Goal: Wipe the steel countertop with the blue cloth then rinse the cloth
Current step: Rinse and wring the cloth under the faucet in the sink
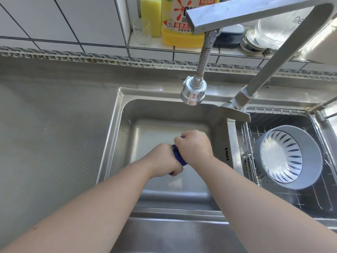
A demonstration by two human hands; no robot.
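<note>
The blue cloth [177, 154] is bunched into a tight roll over the steel sink basin [125, 114]. My left hand [164, 159] grips its near end and my right hand [193, 146] grips its far end, fists close together, so only a short strip of cloth shows between them. The faucet head [193, 93] hangs above and behind my hands; no water stream is visible. The steel countertop [54, 125] stretches to the left of the sink.
A wire rack [310, 196] in the right basin holds a grey bowl [290, 157]. The faucet arm [269, 70] slants across the upper right. A yellow detergent bottle [180, 21], sponge [150, 15] and glass [141, 31] stand on the tiled ledge behind.
</note>
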